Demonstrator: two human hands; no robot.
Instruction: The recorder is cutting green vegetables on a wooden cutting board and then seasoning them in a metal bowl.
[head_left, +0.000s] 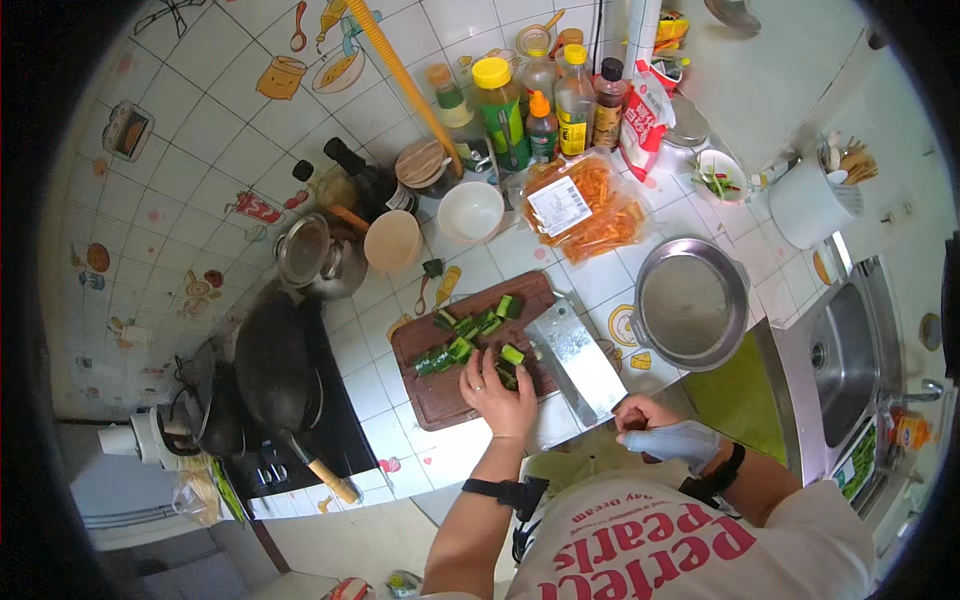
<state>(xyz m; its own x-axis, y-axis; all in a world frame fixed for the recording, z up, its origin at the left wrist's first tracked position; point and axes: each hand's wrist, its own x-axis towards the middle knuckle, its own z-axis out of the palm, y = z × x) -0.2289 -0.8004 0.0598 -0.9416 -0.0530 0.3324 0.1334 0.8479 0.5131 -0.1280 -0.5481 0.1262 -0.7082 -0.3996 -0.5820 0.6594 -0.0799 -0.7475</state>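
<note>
My left hand (496, 397) is on a brown cutting board (442, 405), its thumb and fingers around a cut piece of cucumber (508, 377) that they partly hide. A pale green piece stands just beyond the fingertips. More cucumber chunks (469, 326) lie in a loose row across the board's far half. In my right hand (646, 421) is a cleaver, its handle mostly covered by the fingers. The broad blade (574, 360) lies flat over the board's right edge, its face wet and spotted with bits. A light blue covering wraps the right hand's back and wrist.
A metal pan (686, 304) stands right of the board, near the sink (844, 352). Behind are bagged orange strips (585, 206), two bowls (471, 212) and several bottles (501, 112). On the left, a black wok (277, 367) rests on the stove, its wooden handle (334, 480) pointing towards me.
</note>
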